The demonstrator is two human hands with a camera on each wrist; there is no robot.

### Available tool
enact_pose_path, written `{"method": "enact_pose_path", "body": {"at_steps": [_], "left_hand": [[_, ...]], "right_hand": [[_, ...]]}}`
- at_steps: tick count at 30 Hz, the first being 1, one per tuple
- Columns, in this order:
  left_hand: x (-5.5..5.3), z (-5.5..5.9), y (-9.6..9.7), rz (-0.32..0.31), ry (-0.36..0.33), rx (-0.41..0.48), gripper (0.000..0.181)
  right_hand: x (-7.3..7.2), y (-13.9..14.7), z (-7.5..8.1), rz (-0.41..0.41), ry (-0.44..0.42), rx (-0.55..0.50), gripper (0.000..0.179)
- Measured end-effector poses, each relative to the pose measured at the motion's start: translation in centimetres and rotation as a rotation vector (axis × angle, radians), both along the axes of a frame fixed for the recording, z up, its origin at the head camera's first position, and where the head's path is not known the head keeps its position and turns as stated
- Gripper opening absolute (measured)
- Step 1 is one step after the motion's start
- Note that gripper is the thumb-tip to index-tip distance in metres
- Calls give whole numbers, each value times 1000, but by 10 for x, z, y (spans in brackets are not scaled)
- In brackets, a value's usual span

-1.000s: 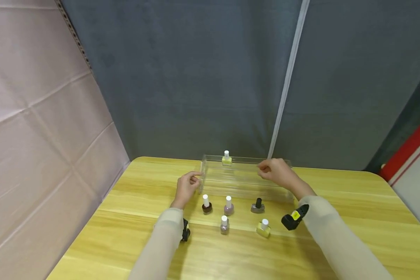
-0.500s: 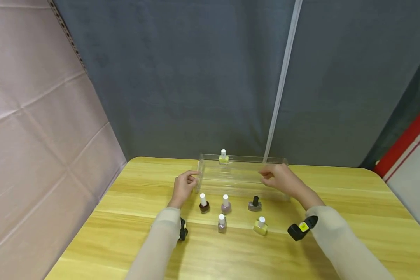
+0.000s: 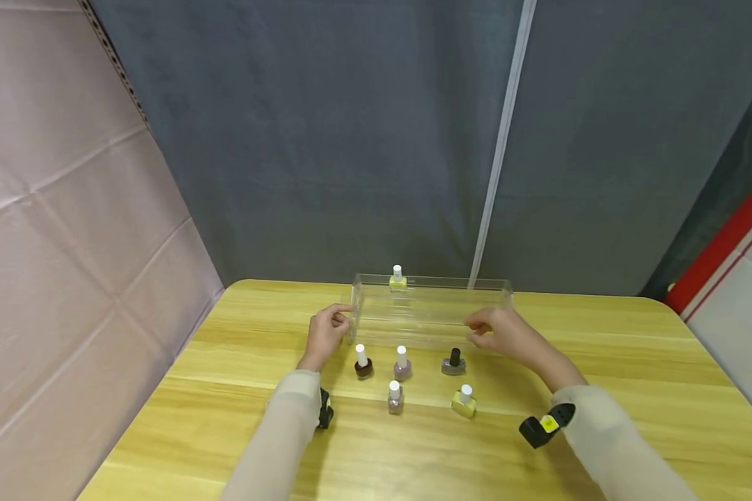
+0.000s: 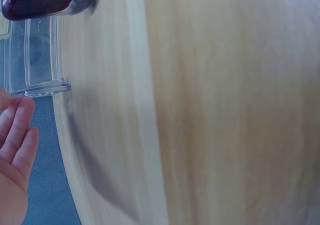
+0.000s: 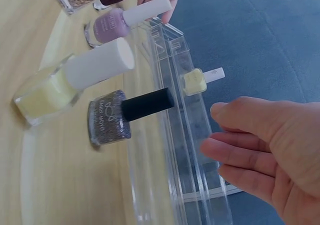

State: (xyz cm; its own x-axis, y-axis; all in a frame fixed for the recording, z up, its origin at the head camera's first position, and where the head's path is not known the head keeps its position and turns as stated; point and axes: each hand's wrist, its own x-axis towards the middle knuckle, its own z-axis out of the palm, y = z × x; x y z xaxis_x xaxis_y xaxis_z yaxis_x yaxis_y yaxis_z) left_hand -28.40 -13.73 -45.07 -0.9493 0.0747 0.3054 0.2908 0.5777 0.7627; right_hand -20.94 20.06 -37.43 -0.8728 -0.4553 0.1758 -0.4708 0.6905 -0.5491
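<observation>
Loosely open and empty, the right hand (image 3: 507,334) hangs toward four o'clock on the clear, rectangular plastic rack (image 3: 413,321), whose nine o'clock end the relaxed, half-open left hand (image 3: 326,335) touches.

The clear plastic tiered rack (image 3: 432,313) stands at the rear of the wood-grain table (image 3: 225,390), before the grey cloth curtain (image 3: 351,139). Rear tier, left of centre: white-capped yellow bottle (image 3: 397,283). Before the rack, left to right: white-capped dark red bottle (image 3: 363,368), white-capped lilac bottle (image 3: 402,369), black-capped glitter bottle (image 3: 453,366). Nearest row: white-capped glitter bottle (image 3: 395,401) before the lilac bottle; second white-capped yellow bottle (image 3: 463,403) before the black-capped one. Left hand (image 3: 322,336): rack's left end. Right hand (image 3: 500,330): rack's right part.
</observation>
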Motion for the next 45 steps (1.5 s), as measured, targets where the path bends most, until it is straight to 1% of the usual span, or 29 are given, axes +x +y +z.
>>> {"method": "enact_pose_path", "body": {"at_steps": [8, 12, 18, 20, 26, 29, 35, 39, 45], "left_hand": [[0, 1, -2, -1, 6, 2, 24], [1, 1, -3, 6, 15, 3, 24], [0, 1, -6, 16, 20, 1, 23], [0, 1, -7, 16, 22, -1, 23], [1, -1, -8, 11, 20, 0, 23], [0, -1, -7, 4, 19, 1, 22], [-2, -1, -6, 3, 11, 8, 22], [-2, -1, -6, 4, 2, 12, 22], [-1, 0, -6, 1, 7, 6, 22]], "right_hand": [[8, 3, -12, 11, -4, -13, 24], [13, 3, -15, 16, -8, -12, 23], [16, 2, -23, 35, 24, 6, 23], [16, 2, -28, 36, 25, 13, 23], [16, 1, -42, -1, -36, 15, 23], [15, 0, -47, -1, -42, 13, 24], [11, -4, -50, 27, -40, -4, 25], [9, -5, -52, 42, -38, -19, 24], [6, -9, -57, 50, -37, -21, 21]]}}
